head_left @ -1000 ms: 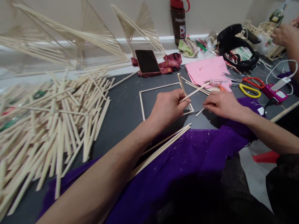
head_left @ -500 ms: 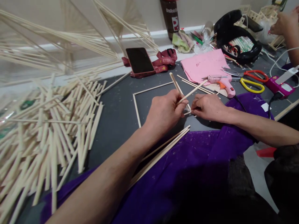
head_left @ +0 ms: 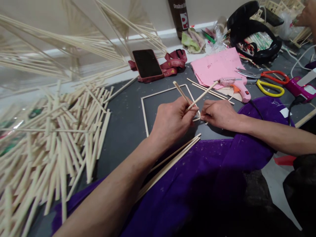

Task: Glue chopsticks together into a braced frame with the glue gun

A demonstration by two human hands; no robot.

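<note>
My left hand point(head_left: 171, 119) is closed round two thin wooden sticks point(head_left: 203, 94), which poke up from between thumb and fingers in a V. Close beside it, my right hand point(head_left: 218, 113) pinches at the near right corner of a square stick frame point(head_left: 164, 91) lying on the dark table. Its fingertips hide what exactly they grip there. My left hand and forearm cover the frame's near side. A few loose sticks point(head_left: 179, 153) lie under my left wrist, on the purple cloth's edge.
A large pile of wooden sticks point(head_left: 61, 141) spreads at left. Beyond my hands are a phone point(head_left: 147, 67) on a red lanyard, pink sheets point(head_left: 214, 65), a pink glue gun point(head_left: 237, 86) and scissors point(head_left: 271, 85). Purple cloth point(head_left: 197, 177) drapes the near edge. Another person's hand point(head_left: 306, 16) shows at top right.
My left hand has shifted slightly left, and the held sticks lean further left. The frame's far right corner now shows. My right hand stays at the near corner. The view has tilted a little.
</note>
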